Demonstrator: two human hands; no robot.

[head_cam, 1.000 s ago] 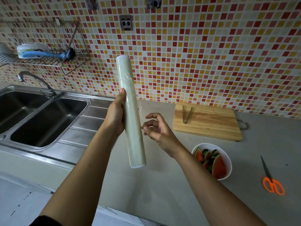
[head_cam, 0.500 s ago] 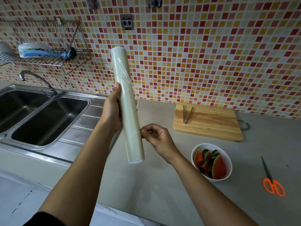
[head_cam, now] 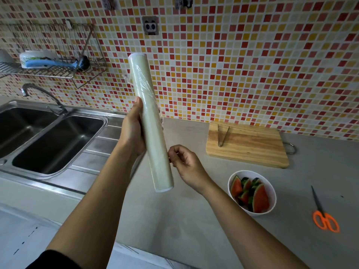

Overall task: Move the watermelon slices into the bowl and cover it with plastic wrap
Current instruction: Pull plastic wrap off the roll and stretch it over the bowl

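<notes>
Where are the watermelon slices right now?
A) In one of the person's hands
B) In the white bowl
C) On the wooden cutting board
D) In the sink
B: the watermelon slices lie piled inside the white bowl on the counter, while the cutting board holds only a pair of tongs.

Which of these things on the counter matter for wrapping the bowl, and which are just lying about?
In the job: plastic wrap roll, gripped by the left hand, with the right hand pinching at its side; bowl holding the watermelon slices.

Lying about: cutting board with tongs on it; scissors; sink; wall rack.
</notes>
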